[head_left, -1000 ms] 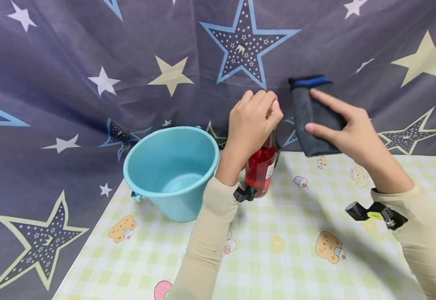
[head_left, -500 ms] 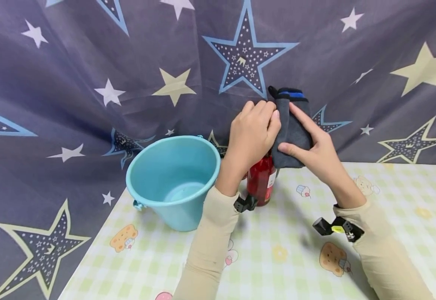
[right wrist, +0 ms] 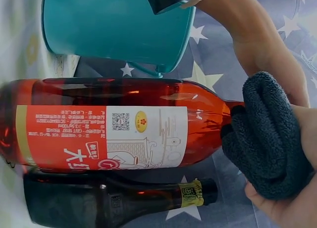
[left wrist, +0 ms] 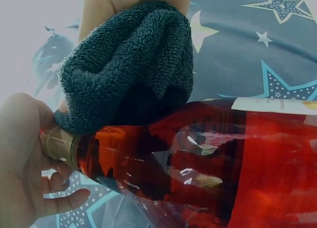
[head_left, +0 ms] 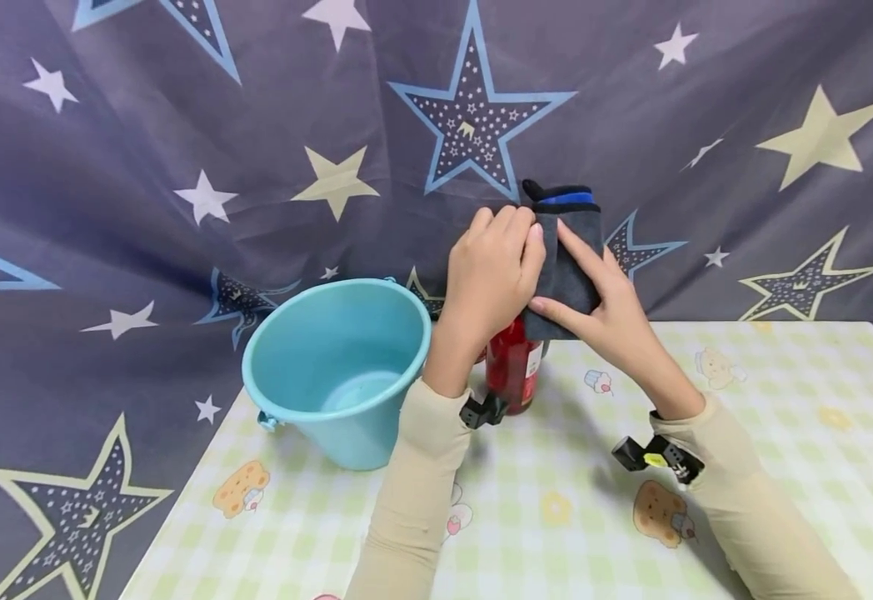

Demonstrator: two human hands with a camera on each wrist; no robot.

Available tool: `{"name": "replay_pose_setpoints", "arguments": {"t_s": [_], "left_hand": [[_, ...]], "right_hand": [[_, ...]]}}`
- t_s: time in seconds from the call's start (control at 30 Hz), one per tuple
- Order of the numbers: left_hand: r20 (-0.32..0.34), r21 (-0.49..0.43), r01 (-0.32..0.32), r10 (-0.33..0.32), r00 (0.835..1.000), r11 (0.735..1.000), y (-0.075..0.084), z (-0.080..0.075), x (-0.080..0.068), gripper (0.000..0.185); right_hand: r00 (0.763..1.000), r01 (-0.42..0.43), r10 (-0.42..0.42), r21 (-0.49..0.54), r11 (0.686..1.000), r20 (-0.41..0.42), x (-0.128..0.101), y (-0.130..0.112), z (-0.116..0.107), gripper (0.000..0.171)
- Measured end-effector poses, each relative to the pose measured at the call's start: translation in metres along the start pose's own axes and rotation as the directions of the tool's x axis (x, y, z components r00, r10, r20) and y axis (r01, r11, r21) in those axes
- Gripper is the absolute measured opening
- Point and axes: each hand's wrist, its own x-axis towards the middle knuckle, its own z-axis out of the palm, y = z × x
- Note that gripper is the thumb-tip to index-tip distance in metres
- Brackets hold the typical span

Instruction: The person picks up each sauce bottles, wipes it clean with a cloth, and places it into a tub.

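Note:
A red bottle (head_left: pixel 510 371) with a red-and-white label stands on the table beside a teal bucket (head_left: pixel 335 367). My left hand (head_left: pixel 492 267) grips its neck and top from above. In the left wrist view its fingers (left wrist: pixel 25 154) curl round the bottle's gold neck (left wrist: pixel 57 144). My right hand (head_left: pixel 594 292) holds a folded dark grey cloth (head_left: pixel 567 258) with a blue edge and presses it against the upper bottle, next to my left hand. The right wrist view shows the cloth (right wrist: pixel 267 134) wrapped at the bottle's (right wrist: pixel 109 124) shoulder.
The table (head_left: pixel 781 400) has a green checked cover with cartoon prints. A star-patterned curtain (head_left: pixel 182 125) hangs close behind. A dark bottle (right wrist: pixel 114 201) stands right beside the red one, on the side away from the bucket (right wrist: pixel 114 25). The bucket looks empty.
My right hand has carried the cloth leftward and down from mid-air onto the bottle's upper part. My left hand has kept its grip on the bottle's top.

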Motion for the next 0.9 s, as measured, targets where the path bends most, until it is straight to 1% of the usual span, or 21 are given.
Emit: {"name": "replay_pose_setpoints", "arguments": {"t_s": [0.13,0.27,0.4,0.5,0.6,0.73,0.9], "left_hand": [[0.008,-0.003,0.006,-0.006,1.000,1.000,-0.0012,-0.0025,-0.0001,0.032],[-0.001,0.006,0.007,-0.007,1.000,1.000,-0.0007,-0.0034,0.0002,0.032],[0.008,0.000,0.010,-0.010,1.000,1.000,0.0009,-0.0040,-0.0035,0.032],[0.018,0.005,-0.005,0.005,1.000,1.000,-0.0006,-0.0075,-0.0015,0.033],[0.031,-0.001,-0.007,0.007,1.000,1.000,0.0000,-0.0062,-0.0063,0.035],[0.028,-0.007,-0.007,0.007,1.000,1.000,-0.0016,-0.0065,-0.0043,0.035],[0.061,-0.037,0.006,-0.004,0.998,0.999,-0.0026,-0.0049,-0.0037,0.035]], "right_hand": [[1.000,-0.004,0.005,-0.023,1.000,0.011,0.0002,-0.0021,0.0014,0.085],[1.000,0.003,-0.003,-0.037,0.999,0.008,-0.0006,-0.0039,0.0021,0.085],[1.000,0.001,0.000,-0.047,0.999,0.013,-0.0056,-0.0056,0.0033,0.085],[1.000,0.001,0.000,-0.061,0.998,0.009,-0.0035,-0.0072,0.0034,0.086],[1.000,-0.019,0.020,-0.065,0.998,0.016,-0.0081,-0.0075,0.0042,0.086],[0.999,-0.034,0.036,-0.064,0.997,0.030,-0.0056,-0.0095,0.0039,0.085],[0.995,-0.075,0.080,-0.078,0.994,0.062,-0.0066,-0.0106,0.0028,0.082]]}}
